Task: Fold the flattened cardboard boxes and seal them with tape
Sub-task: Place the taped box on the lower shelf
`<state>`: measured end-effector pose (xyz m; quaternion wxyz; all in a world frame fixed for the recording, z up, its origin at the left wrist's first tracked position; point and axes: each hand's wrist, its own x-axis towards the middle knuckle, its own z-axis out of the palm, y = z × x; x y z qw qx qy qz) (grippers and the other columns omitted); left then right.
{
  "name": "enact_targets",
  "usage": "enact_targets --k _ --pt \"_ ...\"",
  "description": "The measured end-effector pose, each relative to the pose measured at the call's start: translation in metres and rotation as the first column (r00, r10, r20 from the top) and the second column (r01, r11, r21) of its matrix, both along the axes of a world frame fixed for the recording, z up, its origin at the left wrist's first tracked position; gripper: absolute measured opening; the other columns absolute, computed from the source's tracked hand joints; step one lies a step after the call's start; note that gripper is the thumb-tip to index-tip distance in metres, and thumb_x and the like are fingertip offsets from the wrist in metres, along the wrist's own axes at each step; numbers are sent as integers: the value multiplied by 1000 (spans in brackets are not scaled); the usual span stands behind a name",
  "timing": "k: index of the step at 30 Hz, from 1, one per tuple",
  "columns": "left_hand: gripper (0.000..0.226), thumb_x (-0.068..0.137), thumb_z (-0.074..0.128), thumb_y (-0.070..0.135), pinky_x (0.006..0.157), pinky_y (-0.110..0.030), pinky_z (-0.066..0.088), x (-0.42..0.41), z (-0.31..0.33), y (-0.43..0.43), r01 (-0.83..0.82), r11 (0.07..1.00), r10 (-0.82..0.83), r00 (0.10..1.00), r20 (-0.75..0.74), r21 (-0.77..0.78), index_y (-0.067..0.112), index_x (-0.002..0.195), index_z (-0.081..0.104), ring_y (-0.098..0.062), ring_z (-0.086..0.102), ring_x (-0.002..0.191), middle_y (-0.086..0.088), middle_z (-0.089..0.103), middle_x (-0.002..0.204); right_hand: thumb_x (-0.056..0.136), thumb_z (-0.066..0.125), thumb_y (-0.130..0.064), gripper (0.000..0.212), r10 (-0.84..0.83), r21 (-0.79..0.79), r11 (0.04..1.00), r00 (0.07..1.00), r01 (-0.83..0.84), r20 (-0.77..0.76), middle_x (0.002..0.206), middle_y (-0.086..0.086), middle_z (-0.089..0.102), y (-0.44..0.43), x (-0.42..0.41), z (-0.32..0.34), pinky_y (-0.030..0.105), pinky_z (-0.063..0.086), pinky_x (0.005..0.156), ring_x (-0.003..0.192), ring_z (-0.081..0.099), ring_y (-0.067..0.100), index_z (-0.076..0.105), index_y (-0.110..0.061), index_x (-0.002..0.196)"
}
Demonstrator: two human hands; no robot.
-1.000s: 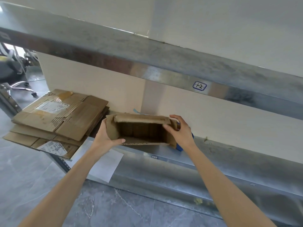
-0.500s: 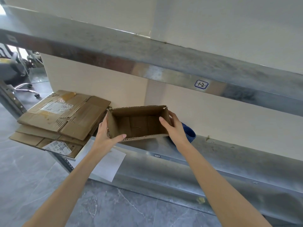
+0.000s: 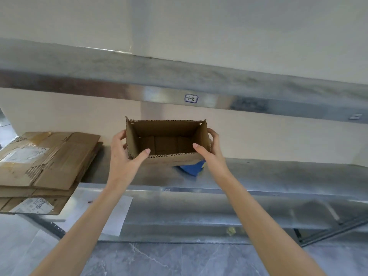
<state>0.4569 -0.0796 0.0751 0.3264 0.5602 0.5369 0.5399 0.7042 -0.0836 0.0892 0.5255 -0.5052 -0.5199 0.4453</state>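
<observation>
Because the open-topped box (image 3: 165, 129) looks light, thin corrugated card, a hard squeeze would likely buckle it — the left hand (image 3: 119, 158) and right hand (image 3: 213, 156) each clasp an end wall, thumbs over the near rim, above the shelf (image 3: 278, 176). Flattened boxes (image 3: 47, 162) lie at nine o'clock; a blue object (image 3: 192, 169) sits underneath, at five o'clock.

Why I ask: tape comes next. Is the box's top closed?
No, the box is open on top, its inner floor in plain sight, with the left hand and right hand gripping its ends.
</observation>
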Motion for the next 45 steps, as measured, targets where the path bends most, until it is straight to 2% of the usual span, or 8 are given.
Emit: enact_targets --k 3,6,11,15,22,30,39,45 --pt "75 82 81 20 98 -7 40 39 2 2 57 998 -56 998 -19 34 21 142 36 -9 42 127 -1 40 147 96 65 -21 53 -66 25 998 998 65 9 144 -6 45 -15 38 6 27 47 105 132 47 12 36 -40 137" --pt "76 83 79 26 100 -17 38 87 3 -1 146 989 -146 989 -6 19 24 145 35 -9 42 129 5 41 147 96 65 -27 52 -141 26 990 990 141 15 143 -13 47 -34 87 10 37 45 109 130 48 7 38 -44 137" --pt "76 84 78 22 109 -30 40 179 2 -12 297 954 -299 954 25 50 25 147 37 -12 44 133 8 43 149 96 66 -26 57 -227 51 973 973 224 44 142 -16 52 -76 183 14 34 44 110 127 52 2 40 -35 146" --pt "76 84 78 22 101 -10 38 261 0 -29 372 925 -376 926 46 74 33 146 37 10 44 126 28 47 139 94 68 -31 62 -276 59 960 958 272 72 136 -28 52 -114 261 16 24 48 103 123 53 -6 36 -42 146" --pt "70 84 78 30 92 4 33 386 -8 -54 502 861 -505 863 11 78 54 134 36 23 39 122 45 41 132 90 70 -39 66 -410 68 912 907 405 95 140 -1 57 -174 373 11 47 45 109 123 59 17 33 -50 144" --pt "72 83 77 39 102 -20 37 509 -19 -46 612 790 -611 790 -52 18 41 143 37 2 46 127 28 46 141 89 67 -52 65 -529 27 845 828 534 186 139 -5 57 -195 485 -7 51 40 112 133 50 17 30 -54 143" --pt "74 81 76 44 99 -23 41 653 -31 -11 620 784 -619 782 -75 -7 33 144 40 -5 50 120 19 45 143 78 57 -79 66 -581 -29 782 746 622 326 113 -53 48 -163 618 -9 45 36 112 116 46 -13 29 -66 137" --pt "67 84 77 36 101 -25 42 734 -32 5 619 785 -619 784 -35 -19 35 138 39 -7 50 121 21 46 138 83 63 -68 61 -560 -49 795 763 605 322 131 -16 60 -140 700 -8 50 45 108 122 57 10 35 -61 136"
